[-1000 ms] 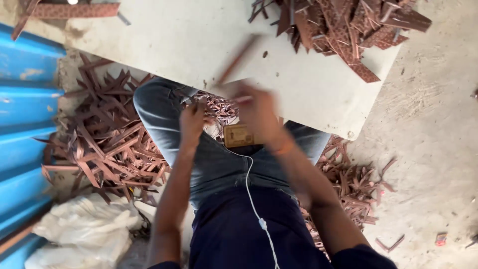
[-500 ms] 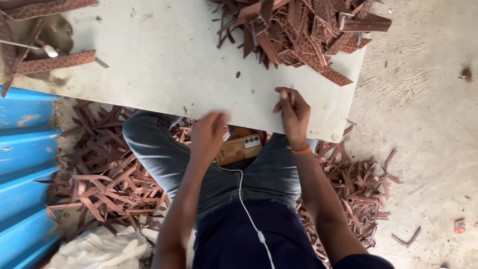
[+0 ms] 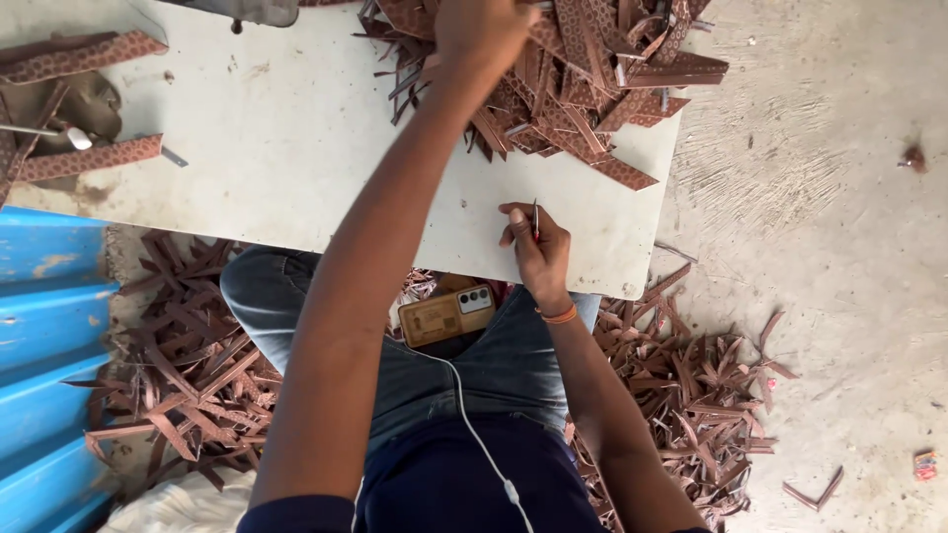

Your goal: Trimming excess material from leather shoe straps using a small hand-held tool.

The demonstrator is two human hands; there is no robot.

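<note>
Brown strips point(image 3: 583, 89) heaped at top centre-right of frame, on far edge of white table point(image 3: 296, 148). Left hand point(image 3: 484, 30) stretched far forward into heap, fingers curled down among strips, touching them; grip itself hidden, can't tell if anything pinched. Left arm long & straight, running diagonally from lower left up to top centre. Right hand point(image 3: 538, 252) near table's front edge, centre frame, fingers closed round thin metal tool point(image 3: 535, 219), held upright, pen-style; orange band at wrist. Right forearm bent back toward lower right. Phone point(image 3: 446, 314) w/ white earphone cable lying on lap, jeans below. More strips at upper left of table & scattered on floor point(image 3: 820, 296) both sides of legs. Blue corrugated sheet point(image 3: 44, 345) at left edge.
</note>
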